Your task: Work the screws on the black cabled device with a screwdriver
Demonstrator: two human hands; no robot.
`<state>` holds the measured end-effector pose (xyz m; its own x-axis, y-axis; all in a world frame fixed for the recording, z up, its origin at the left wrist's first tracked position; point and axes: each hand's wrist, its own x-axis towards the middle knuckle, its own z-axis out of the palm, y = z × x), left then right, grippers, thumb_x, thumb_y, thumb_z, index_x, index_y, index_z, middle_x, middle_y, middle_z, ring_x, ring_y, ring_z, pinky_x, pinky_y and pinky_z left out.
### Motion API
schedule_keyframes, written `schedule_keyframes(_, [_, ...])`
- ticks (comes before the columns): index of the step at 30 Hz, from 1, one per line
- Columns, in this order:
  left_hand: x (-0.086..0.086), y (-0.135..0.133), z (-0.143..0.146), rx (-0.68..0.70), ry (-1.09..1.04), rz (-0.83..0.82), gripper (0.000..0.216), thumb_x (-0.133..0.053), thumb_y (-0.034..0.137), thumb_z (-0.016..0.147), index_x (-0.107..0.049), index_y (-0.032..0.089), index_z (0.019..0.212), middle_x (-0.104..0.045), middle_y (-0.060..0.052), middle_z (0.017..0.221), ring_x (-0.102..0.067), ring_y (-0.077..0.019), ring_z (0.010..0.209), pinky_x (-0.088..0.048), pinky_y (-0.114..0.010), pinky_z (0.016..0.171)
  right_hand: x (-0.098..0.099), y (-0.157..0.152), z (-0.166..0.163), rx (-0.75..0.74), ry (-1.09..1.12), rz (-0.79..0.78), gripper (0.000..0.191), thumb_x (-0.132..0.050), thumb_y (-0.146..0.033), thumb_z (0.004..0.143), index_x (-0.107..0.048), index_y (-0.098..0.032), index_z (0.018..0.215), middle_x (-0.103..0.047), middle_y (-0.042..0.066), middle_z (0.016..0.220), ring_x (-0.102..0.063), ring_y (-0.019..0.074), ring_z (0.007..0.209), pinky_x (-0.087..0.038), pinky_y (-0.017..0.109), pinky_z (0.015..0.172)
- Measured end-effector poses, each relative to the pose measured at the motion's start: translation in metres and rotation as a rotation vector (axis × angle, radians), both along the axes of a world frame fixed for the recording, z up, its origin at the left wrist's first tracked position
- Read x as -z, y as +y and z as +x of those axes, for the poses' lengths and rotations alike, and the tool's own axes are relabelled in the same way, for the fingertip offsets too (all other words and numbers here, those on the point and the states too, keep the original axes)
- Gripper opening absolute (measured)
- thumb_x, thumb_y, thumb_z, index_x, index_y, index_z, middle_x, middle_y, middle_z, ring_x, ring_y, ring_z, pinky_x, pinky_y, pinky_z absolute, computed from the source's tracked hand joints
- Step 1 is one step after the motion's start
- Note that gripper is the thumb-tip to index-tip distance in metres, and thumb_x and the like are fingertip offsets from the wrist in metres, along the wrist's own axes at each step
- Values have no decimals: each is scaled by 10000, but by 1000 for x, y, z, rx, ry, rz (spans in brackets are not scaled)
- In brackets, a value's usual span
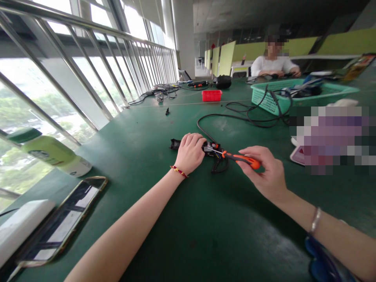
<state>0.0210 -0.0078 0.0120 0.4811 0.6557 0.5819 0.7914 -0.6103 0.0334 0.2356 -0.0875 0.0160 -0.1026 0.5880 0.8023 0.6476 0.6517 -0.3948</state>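
Both of my hands were at work: the left hand (190,152) lay palm down, fingers curved closely over a black device (211,149), and the right hand (266,172) pinched the orange-and-black handle of a screwdriver (239,158) between thumb and fingertips. Its shaft pointed into the device's opened middle, where wires showed; whether the tip touched a screw I could not tell. The device lay on the green bench (182,243) in front of me, beside a looping black cable (205,117).

On my left, a tilted bottle (49,150) bore a round emblem on its green label, its lettering too small to read. I could make out no writing on the phone (72,219) or the white box (25,225) near it. Pixelation covered much of the object (331,137) to my right.

The bench's left edge ran along the metal railing (88,25), close to the bottle. Between my forearms the surface left room to move; ahead, beyond a small black piece (167,111), stood a red basket (212,96), with a green basket (272,103) farther right.
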Motion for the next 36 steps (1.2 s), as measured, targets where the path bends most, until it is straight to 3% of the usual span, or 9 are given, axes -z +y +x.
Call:
schedule_keyframes(7, [5, 21, -31, -73, 120, -69, 444, -460, 180, 741, -501, 161, 1183, -561, -76, 1195, -452, -231, 1156, -204, -414, 1108, 5, 2, -1, 9, 64, 80, 418, -621, -189, 762, -502, -222, 1161, -598, 75, 1034, -620, 207, 900, -524, 377, 797])
schedule_keyframes(14, [9, 23, -29, -22, 138, -103, 356, -463, 176, 718, -548, 194, 1062, -608, -55, 1014, -503, -230, 1033, -279, -412, 1055, 1, 2, 0, 1, -1, 22, 234, -632, -255, 773, -576, -230, 998, -634, 38, 901, -627, 166, 741, -543, 304, 630])
schedule_keyframes(20, [9, 24, -30, -9, 102, -104, 344, -479, 175, 693, -544, 186, 1030, -600, -59, 979, -502, -233, 999, -348, -379, 977, 4, 4, -2, 8, 74, 94, 438, -633, -177, 746, -506, -223, 1163, -600, 70, 1017, -623, 207, 875, -530, 381, 790])
schedule_keyframes(26, [9, 22, -30, 6, 98, -114, 342, -490, 185, 674, -538, 188, 1012, -596, -54, 974, -501, -232, 991, -354, -375, 967, 0, 0, -2, -24, -19, 21, 251, -650, -252, 753, -575, -234, 992, -647, 31, 878, -630, 179, 739, -543, 310, 618])
schedule_keyframes(32, [7, 21, -30, 17, 93, -139, 349, -515, 282, 701, -534, 179, 1034, -588, -70, 1000, -497, -244, 989, -374, -385, 940, 4, 2, -3, 12, 48, 105, 438, -636, -204, 743, -501, -220, 1160, -610, 61, 985, -622, 206, 873, -534, 378, 782])
schedule_keyframes(36, [7, 20, -30, 20, 81, -135, 326, -513, 288, 721, -541, 187, 1029, -585, -67, 993, -499, -238, 977, -383, -378, 922, 0, 0, -3, -6, -18, 107, 328, -657, -222, 737, -557, -226, 1049, -629, 46, 913, -620, 190, 780, -549, 341, 671])
